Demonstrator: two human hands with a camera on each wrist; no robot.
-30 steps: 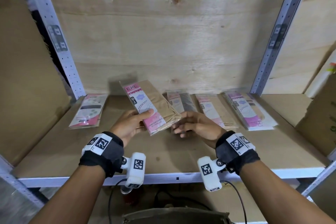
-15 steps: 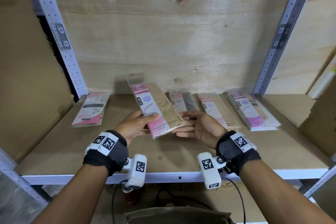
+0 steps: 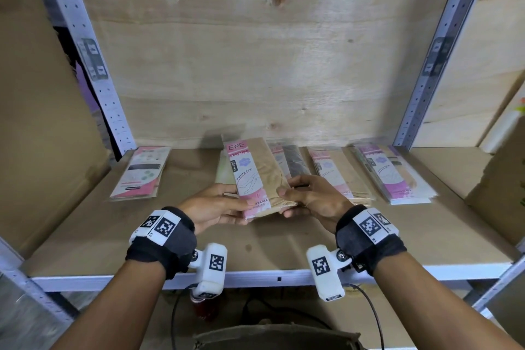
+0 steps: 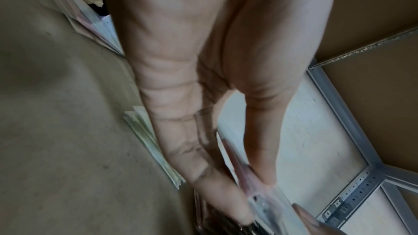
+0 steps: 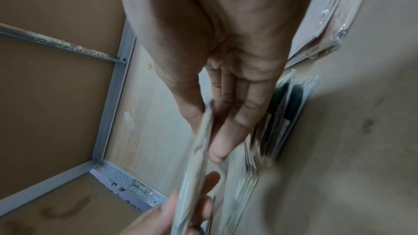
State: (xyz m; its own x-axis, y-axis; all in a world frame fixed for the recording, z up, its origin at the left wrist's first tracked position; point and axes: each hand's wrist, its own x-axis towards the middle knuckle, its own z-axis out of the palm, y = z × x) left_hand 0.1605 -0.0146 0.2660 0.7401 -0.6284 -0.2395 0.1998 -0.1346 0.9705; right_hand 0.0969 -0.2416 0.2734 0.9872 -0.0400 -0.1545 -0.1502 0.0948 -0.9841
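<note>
The plywood back panel rises behind the brown shelf board, which carries stocking packets along its back edge. Toward the back right corner lies a stack of pink-labelled packets. Left of it is a beige packet, then a dark stocking packet. Near the back left corner lies a pink-and-white packet. The beige ENE stocking packet is held above the middle of the board, its top toward the back edge. Compared with half a second ago it stands straighter, slanting less to the left, and it now overlaps the dark packet in the head view. A pale packet shows on the board at its left side, which did not show before. The left hand pinches the lower left edge, thumb on top. The right hand pinches the right edge between thumb and fingers.
</note>
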